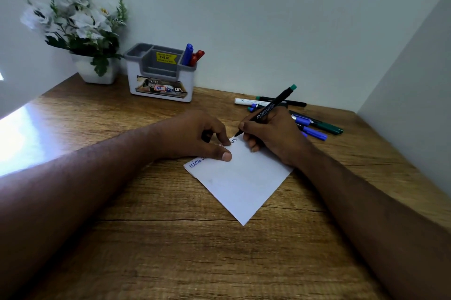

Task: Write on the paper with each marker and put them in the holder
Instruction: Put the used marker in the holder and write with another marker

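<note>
Flower pot (97, 69) at desk (151, 238) back-left corner, holder (159, 75) with three markers beside it, left hand (195, 137) pinning paper (240, 185) top edge, right hand (271, 133) gripping green-capped marker (271, 107) tip-down on paper, loose markers (314, 126) near right wall, bare desk in front.

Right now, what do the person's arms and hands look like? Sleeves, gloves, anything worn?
Both forearms are bare as far as the frame shows: no sleeves in view. The left hand and right hand are ungloved, with no rings, watch or bands visible on the fingers or wrists. No markings, tape or cables show on either arm. Fingernails look short and unpainted.
</note>
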Tool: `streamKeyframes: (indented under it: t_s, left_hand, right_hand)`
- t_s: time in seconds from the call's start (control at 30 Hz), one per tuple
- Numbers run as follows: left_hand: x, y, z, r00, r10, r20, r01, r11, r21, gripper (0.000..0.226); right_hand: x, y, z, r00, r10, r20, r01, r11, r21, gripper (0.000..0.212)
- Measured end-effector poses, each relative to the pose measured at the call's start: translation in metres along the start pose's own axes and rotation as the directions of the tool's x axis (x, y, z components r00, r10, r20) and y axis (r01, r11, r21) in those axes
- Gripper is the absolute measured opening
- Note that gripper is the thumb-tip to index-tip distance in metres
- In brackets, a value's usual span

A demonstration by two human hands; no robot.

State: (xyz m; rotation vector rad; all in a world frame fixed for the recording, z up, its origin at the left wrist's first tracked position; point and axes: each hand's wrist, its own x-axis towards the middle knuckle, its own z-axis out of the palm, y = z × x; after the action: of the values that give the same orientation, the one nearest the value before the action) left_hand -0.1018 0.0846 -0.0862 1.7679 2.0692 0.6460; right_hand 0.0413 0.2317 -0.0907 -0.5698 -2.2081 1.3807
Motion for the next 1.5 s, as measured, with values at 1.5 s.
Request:
streamKeyframes:
  t_s: [1.5]
  left_hand:
    - [0.008,-0.043,-0.028,0.737,-0.545,-0.399,-0.092,0.504,-0.859,0.031]
  right_hand:
    - [0.051,-0.046,0.015,0.953,-0.298,-0.059,0.301,0.952,0.05,0.044]
